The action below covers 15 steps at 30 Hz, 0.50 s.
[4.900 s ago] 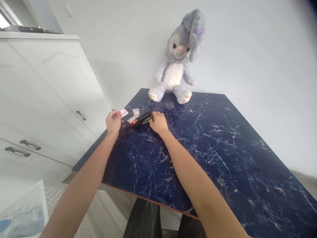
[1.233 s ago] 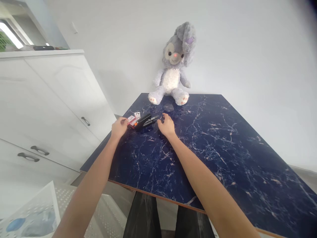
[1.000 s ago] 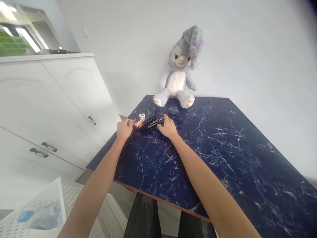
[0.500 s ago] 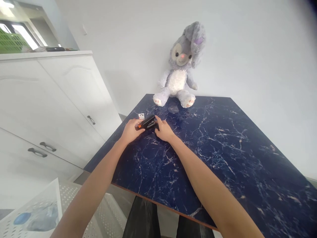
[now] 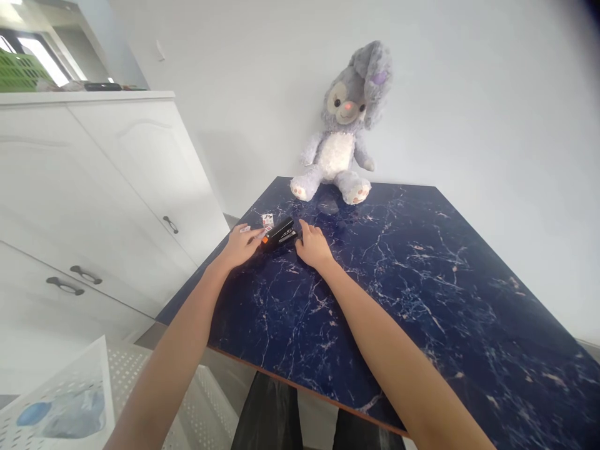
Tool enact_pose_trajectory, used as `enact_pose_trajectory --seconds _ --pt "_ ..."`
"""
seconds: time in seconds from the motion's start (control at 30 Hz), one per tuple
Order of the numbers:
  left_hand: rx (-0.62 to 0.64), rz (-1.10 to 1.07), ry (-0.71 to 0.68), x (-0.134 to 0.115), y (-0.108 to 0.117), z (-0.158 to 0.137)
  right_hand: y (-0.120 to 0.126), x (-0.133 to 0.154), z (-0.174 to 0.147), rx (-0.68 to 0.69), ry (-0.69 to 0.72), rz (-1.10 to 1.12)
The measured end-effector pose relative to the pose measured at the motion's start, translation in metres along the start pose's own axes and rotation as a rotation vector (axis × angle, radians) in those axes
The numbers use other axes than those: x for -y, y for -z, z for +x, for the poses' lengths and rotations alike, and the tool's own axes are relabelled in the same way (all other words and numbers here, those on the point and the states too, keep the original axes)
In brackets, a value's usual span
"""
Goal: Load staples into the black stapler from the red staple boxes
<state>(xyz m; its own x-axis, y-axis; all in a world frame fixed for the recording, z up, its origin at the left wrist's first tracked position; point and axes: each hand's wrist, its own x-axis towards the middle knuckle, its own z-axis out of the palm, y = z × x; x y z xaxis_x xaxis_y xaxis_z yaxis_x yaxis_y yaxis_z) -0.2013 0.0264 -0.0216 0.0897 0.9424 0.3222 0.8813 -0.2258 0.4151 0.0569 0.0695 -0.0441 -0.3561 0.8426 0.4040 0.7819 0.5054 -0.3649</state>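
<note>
A black stapler (image 5: 281, 230) with an orange tip lies at a slant on the dark blue marbled table (image 5: 384, 269). My left hand (image 5: 238, 247) rests at its orange end, fingers stretched out and apart. Small white pieces with red print show by those fingertips; whether the fingers touch them I cannot tell. Just behind sits a small white printed piece (image 5: 267, 219), perhaps a little box. Beside the stapler's right end is my right hand (image 5: 315, 246), its index finger extended and nothing visible in it.
A grey plush rabbit (image 5: 338, 150) sits against the wall at the table's back edge. White cabinets (image 5: 122, 187) stand to the left, with a green basket (image 5: 21, 72) on top. A white perforated basket (image 5: 107, 381) is at the lower left, below table height.
Both hands have loosened from the stapler. My left hand has drawn slightly left with its fingers spreading, and my right hand has moved slightly right. The stapler stays on the table.
</note>
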Motion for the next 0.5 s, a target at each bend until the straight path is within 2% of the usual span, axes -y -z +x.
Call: enact_pose_trajectory --seconds 0.13,0.2,0.3,0.37,0.43,0.5 --pt "0.054 0.118 -0.103 0.0023 0.0033 0.0004 0.0009 0.0024 -0.0011 0.015 0.039 -0.065" --pt "0.005 0.11 -0.088 0.0041 0.0046 0.0017 0.0006 0.0023 -0.0009 0.013 0.039 -0.068" --pt "-0.094 0.018 0.009 0.0039 0.0047 0.0025 -0.0003 0.0014 -0.0004 0.014 0.039 -0.077" --pt "-0.112 -0.005 0.021 0.0012 0.0039 0.0022 -0.0007 0.0011 -0.0002 0.02 0.035 -0.081" --pt "-0.137 0.02 0.016 -0.0016 0.0034 0.0016 -0.0007 0.0009 -0.0002 0.026 0.036 -0.079" --pt "-0.228 0.071 0.062 -0.002 0.0036 0.0012 -0.0005 0.0008 -0.0003 0.031 0.042 -0.076"
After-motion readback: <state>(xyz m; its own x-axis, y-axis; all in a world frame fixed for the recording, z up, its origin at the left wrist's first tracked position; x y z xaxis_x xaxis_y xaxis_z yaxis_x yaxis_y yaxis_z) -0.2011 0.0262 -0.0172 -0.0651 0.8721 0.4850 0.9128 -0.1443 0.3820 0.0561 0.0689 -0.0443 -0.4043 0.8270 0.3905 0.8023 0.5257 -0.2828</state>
